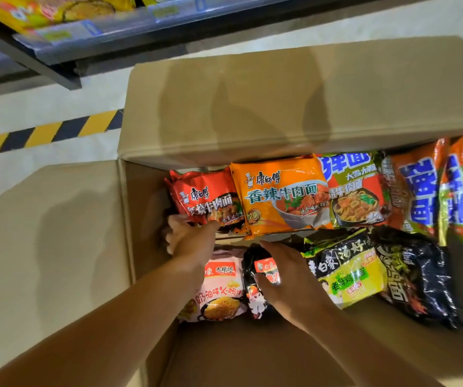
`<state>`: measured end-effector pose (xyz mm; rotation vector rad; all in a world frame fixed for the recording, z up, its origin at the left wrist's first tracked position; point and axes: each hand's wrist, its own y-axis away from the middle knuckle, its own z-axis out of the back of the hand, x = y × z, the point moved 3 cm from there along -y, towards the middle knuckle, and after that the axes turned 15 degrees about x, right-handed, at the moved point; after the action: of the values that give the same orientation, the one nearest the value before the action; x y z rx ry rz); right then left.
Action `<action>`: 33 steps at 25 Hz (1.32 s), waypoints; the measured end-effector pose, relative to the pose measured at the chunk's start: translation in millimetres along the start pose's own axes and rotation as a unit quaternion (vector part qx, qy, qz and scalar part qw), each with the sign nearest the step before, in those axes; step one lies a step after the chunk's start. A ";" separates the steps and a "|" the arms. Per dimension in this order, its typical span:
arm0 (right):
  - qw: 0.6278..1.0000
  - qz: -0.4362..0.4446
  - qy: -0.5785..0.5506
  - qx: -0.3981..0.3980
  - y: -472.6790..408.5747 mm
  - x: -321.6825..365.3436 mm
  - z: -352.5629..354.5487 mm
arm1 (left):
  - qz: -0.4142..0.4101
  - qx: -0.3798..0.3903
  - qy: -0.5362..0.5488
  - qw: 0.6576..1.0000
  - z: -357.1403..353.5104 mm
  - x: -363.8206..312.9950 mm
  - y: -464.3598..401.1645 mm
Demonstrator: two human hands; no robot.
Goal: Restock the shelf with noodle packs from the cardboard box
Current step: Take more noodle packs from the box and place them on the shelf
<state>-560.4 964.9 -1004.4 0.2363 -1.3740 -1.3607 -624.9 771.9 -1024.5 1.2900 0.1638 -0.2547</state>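
Note:
An open cardboard box (252,113) on the floor holds several noodle packs. A red pack (210,196) lies at the back left, an orange pack (278,196) beside it. My left hand (188,238) grips the red pack's near edge, thumb on top. My right hand (286,277) lies over a black pack (255,297), fingers curved on it; I cannot tell whether it grips. A white pack (219,291) sits under my left wrist. The shelf (107,32) is above at the upper left, with yellow packs (43,9) on it.
More packs fill the box's right side: a green-black pack (353,277), a black pack (417,283), orange-and-blue packs (420,188). Box flaps stand open at the back and left (51,241). A yellow-black hazard stripe (43,134) runs across the floor.

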 end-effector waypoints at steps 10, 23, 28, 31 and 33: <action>0.992 -0.054 -0.106 0.038 -4.7 42.4 -9.9 | -0.124 0.075 0.009 0.989 29.1 -21.3 60.5; 0.814 -0.211 -0.541 -0.023 -74.8 88.8 -44.9 | -0.211 0.141 -0.090 0.963 169.3 -61.8 113.9; 0.642 -0.247 -0.713 -0.138 -102.1 98.5 -60.5 | -0.243 0.147 -0.078 0.956 175.3 -49.4 101.7; 0.620 -0.274 -0.712 -0.182 -114.3 101.2 -63.0 | -0.244 0.150 -0.055 0.957 172.2 -42.7 100.8; 0.594 -0.298 -0.714 -0.222 -116.8 100.5 -62.4 | -0.243 0.153 -0.046 0.957 174.0 -41.6 98.7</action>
<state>-609.4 816.3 -1060.7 -1.1269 -2.1893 -2.6409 -641.2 633.6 -874.9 1.5292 0.3738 -0.7844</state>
